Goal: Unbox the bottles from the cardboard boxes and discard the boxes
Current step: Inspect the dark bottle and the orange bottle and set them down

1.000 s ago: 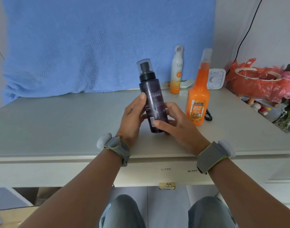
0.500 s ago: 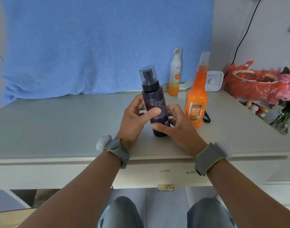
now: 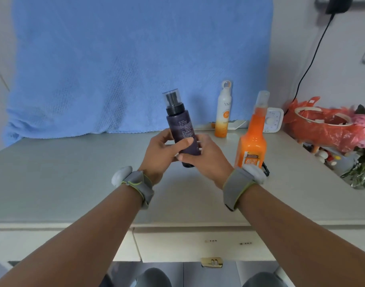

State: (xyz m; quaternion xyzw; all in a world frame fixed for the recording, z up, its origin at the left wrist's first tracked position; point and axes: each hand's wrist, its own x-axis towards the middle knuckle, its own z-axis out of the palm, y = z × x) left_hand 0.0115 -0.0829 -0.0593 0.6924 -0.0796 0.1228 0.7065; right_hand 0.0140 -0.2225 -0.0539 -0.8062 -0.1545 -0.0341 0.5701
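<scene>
Fingers of left hand (image 3: pixel 158 155) and right hand (image 3: pixel 207 162) wrap the dark bottle (image 3: pixel 180 129) upright, likely for placing beside the orange bottle (image 3: pixel 252 141).

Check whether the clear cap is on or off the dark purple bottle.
On. The clear cap sits over the black pump atop the dark purple bottle, which the left hand and right hand grip.

Soft even light, warped edges

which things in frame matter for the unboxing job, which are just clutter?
Job: dark bottle, gripped by left hand and right hand; orange bottle; white spray bottle.
Lying about: blue towel; white timer; orange-red plastic bag; black cable.
</scene>
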